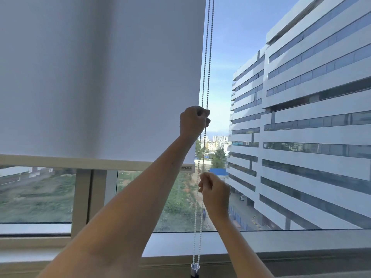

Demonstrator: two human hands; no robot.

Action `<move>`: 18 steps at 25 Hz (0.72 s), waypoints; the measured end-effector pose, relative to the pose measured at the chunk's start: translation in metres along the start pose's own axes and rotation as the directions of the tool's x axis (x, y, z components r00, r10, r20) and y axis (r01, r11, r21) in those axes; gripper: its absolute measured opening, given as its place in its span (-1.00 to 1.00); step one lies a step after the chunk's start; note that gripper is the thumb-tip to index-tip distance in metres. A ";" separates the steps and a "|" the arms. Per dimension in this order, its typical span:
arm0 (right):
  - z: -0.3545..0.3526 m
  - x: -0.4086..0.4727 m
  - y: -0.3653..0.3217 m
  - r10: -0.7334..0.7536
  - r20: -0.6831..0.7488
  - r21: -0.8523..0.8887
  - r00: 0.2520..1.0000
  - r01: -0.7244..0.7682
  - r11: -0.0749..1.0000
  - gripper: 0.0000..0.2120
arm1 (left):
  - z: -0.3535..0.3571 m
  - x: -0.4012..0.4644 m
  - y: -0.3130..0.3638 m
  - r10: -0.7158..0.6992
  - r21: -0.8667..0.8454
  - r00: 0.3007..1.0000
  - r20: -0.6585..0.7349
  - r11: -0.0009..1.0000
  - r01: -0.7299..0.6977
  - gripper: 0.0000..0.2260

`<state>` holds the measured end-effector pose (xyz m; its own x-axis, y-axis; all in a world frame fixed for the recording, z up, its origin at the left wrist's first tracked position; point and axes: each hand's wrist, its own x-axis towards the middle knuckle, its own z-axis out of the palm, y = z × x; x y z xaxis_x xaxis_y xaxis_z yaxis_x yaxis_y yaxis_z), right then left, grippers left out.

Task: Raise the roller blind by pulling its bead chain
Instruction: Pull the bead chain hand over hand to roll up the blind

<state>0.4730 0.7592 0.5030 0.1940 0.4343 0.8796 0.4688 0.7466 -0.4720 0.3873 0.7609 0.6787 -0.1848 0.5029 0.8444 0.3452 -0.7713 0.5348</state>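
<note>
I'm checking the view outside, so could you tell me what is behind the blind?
Behind the blind nothing shows; the fabric covers the glass. Below its bottom bar, the window frame and green ground are visible. Right of it stands an office building.

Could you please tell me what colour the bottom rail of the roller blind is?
Pale beige, on the flat bottom rail under the grey-white fabric; the head view shows it.

One roller blind (96, 77) hangs over the window, with one bottom bar (90, 164) along its lower edge. Just right of the blind run two strands of one bead chain (206, 67), joined below by one white connector (195, 268). Two hands close on the chain: the left hand (193, 122) higher, the right hand (214, 192) lower.
</note>
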 end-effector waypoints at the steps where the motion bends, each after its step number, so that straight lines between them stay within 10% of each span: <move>1: 0.001 -0.007 0.005 0.006 0.008 -0.005 1.000 -0.006 1.000 -0.84 | 0.000 -0.002 -0.006 -0.008 0.016 1.000 0.014 1.000 0.008 -0.87; 18: -0.015 0.112 -0.064 0.031 -0.114 0.135 0.993 -0.015 0.991 -0.71 | -0.011 -0.049 -0.035 0.132 0.109 0.991 -0.029 0.986 -0.128 -0.81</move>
<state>0.4774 0.7529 0.6324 0.3056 0.3965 0.8657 0.3456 0.8010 -0.4889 0.3746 0.7588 0.6193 -0.1644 0.3847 0.9083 0.4643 -0.7822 0.4153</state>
